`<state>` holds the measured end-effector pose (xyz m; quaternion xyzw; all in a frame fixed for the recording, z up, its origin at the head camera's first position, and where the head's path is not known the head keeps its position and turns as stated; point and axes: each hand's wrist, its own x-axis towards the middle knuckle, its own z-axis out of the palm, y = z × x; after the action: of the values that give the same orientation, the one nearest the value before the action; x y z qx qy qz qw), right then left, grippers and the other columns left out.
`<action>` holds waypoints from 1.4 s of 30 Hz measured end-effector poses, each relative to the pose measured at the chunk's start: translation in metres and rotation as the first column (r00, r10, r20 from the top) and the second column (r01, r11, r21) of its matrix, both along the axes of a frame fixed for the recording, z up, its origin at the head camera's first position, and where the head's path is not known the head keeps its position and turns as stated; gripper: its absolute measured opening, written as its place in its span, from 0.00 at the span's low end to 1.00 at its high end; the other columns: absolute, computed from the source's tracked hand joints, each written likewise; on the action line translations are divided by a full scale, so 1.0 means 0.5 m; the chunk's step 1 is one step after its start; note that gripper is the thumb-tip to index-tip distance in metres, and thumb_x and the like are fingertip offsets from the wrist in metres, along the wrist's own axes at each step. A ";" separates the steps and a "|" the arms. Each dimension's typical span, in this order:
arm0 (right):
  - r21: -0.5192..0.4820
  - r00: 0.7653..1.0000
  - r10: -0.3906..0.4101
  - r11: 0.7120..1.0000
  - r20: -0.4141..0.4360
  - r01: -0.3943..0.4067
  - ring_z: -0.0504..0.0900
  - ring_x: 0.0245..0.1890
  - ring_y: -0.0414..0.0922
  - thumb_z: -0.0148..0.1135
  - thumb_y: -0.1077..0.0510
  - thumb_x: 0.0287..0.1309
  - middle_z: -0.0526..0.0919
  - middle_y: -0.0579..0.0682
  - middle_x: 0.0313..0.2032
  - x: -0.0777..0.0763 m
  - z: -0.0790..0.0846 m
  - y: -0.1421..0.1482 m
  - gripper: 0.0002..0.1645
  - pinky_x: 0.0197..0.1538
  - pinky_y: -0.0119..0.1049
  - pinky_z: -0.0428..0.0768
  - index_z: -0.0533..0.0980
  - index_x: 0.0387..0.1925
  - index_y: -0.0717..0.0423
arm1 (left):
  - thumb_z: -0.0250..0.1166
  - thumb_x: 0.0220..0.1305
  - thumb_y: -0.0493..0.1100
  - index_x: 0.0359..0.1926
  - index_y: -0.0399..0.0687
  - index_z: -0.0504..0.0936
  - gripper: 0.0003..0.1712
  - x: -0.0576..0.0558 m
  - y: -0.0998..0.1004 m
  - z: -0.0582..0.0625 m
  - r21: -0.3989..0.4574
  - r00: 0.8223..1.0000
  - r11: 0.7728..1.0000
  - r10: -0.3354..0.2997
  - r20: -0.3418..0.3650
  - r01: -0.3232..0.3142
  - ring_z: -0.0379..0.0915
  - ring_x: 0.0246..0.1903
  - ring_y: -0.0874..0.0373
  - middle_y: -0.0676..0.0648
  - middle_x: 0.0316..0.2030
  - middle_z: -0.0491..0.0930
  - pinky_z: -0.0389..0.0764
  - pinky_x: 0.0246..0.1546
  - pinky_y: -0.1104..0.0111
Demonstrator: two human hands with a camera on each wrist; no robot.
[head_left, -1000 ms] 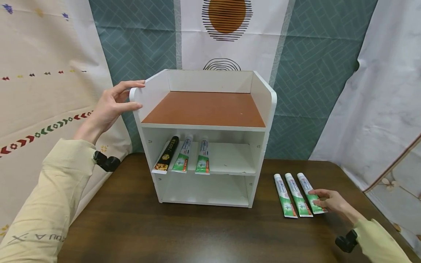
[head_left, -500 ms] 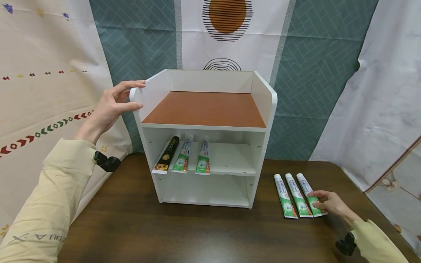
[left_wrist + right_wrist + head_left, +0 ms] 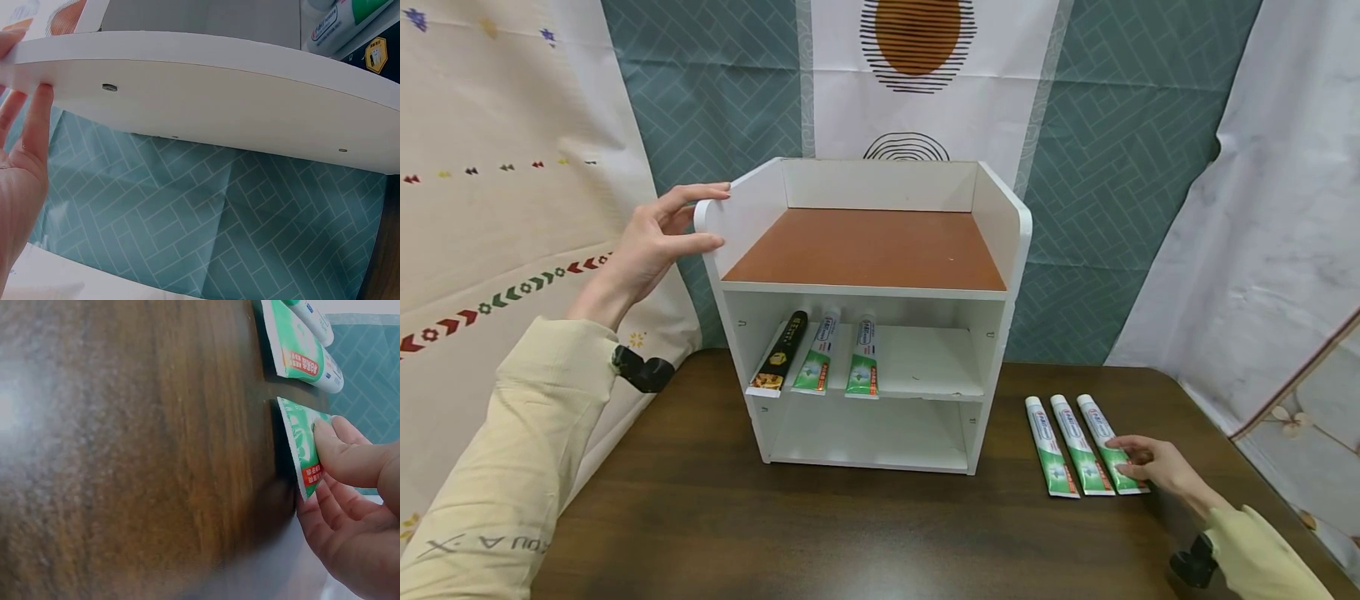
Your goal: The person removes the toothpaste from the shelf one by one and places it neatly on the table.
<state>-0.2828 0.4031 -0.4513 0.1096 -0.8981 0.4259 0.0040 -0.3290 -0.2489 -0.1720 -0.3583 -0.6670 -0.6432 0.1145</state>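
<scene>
At the left of the frame, your left hand (image 3: 651, 242) is gripping the upper side of the white shelf unit (image 3: 880, 185). At the lower right, the middle tube (image 3: 1081, 446) is lying just beside the rightmost tube (image 3: 1108, 458), whose long axis is slanting from its cap, upper left, to its crimped end, lower right. Your right hand (image 3: 1165, 468), much the nearer, is pinching that tube's lower half from the right.

Counter (image 3: 850, 533): dark brown; a white shelf unit (image 3: 865, 292) is stood on it, and three green-and-white tubes (image 3: 1081, 446) are laid in a row to the right.
Middle shelf (image 3: 928, 358): a black tube (image 3: 780, 354) is set leftmost, with two matching green-and-white tubes (image 3: 863, 357) beside it.
</scene>
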 end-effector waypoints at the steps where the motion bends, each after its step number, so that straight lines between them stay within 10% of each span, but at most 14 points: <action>1: -0.006 1.000 -0.004 1.000 0.003 0.004 0.70 0.22 0.42 0.63 0.70 0.50 0.76 0.63 0.37 0.001 -0.001 0.001 0.21 0.22 0.36 0.72 0.70 0.46 0.77 | 0.60 0.50 0.19 0.54 0.38 0.74 0.28 0.000 0.000 0.000 0.000 1.000 1.000 0.000 0.001 0.000 0.58 0.57 0.50 0.41 0.61 0.61 0.73 0.39 0.71; 42: -0.042 0.995 0.045 0.998 -0.092 -0.049 0.73 0.22 0.42 0.63 0.70 0.50 0.78 0.56 0.28 0.005 -0.016 0.011 0.20 0.22 0.35 0.72 0.70 0.44 0.76 | 0.59 0.51 0.19 0.54 0.39 0.74 0.28 -0.004 -0.001 -0.001 -0.006 1.000 1.000 0.007 0.003 -0.007 0.60 0.55 0.50 0.42 0.61 0.61 0.73 0.39 0.71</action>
<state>-0.2804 0.4088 -0.4595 0.1497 -0.8845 0.4403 0.0373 -0.3310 -0.2496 -0.1726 -0.3553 -0.6703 -0.6413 0.1149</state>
